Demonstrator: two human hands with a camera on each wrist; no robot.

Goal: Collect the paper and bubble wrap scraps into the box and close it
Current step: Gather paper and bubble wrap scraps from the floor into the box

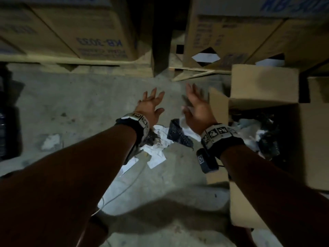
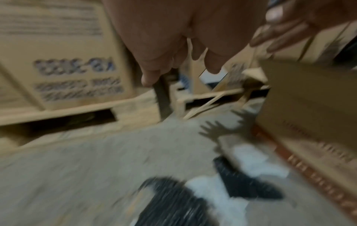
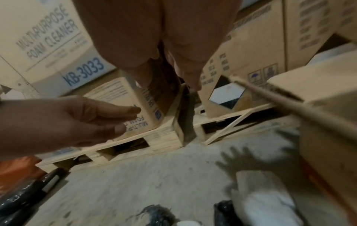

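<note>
An open cardboard box [image 1: 263, 82] stands on the floor at right, its flaps up, with white and black scraps [image 1: 256, 132] inside. White paper scraps [image 1: 158, 152] and black bubble wrap [image 1: 179, 134] lie on the concrete just left of it, under my wrists. Both hands hover above this pile with fingers spread and nothing in them: my left hand [image 1: 151, 102] to the left, my right hand [image 1: 195, 100] close to the box's left flap [image 1: 219, 104]. The left wrist view is blurred and shows the black and white scraps [image 2: 231, 188] below. White paper [image 3: 264, 198] shows in the right wrist view.
Large cartons [image 1: 74, 27] on wooden pallets [image 1: 99, 66] stand close ahead, with a dark gap between the two stacks. A carton [image 1: 231, 38] at right has a torn diamond hole. A dark object [image 1: 8, 122] sits at far left. Bare concrete floor [image 1: 80, 104] lies left of the pile.
</note>
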